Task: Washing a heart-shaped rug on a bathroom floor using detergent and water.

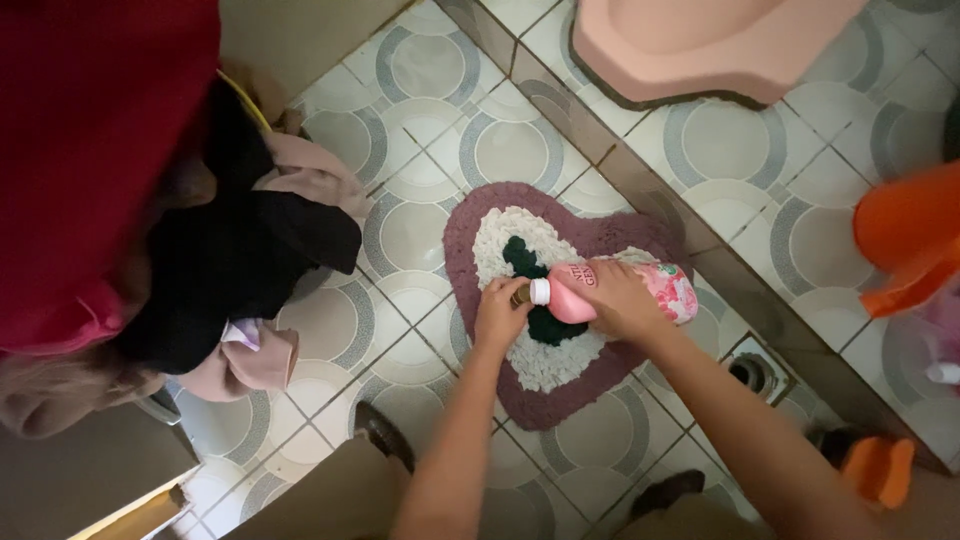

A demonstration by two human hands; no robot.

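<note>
My right hand grips a pink plastic bottle lying sideways, with its white neck pointing left. My left hand closes around the bottle's cap end, fingers pinched at the neck. Both hands hover over a heart-shaped bath mat with a purple rim, a cream band and a dark green centre, lying on the patterned tile floor.
A pile of black, pink and red clothes fills the left. A pink squat toilet pan sits on a raised tiled step at top. An orange scoop is at right, a floor drain below it. My feet show at bottom.
</note>
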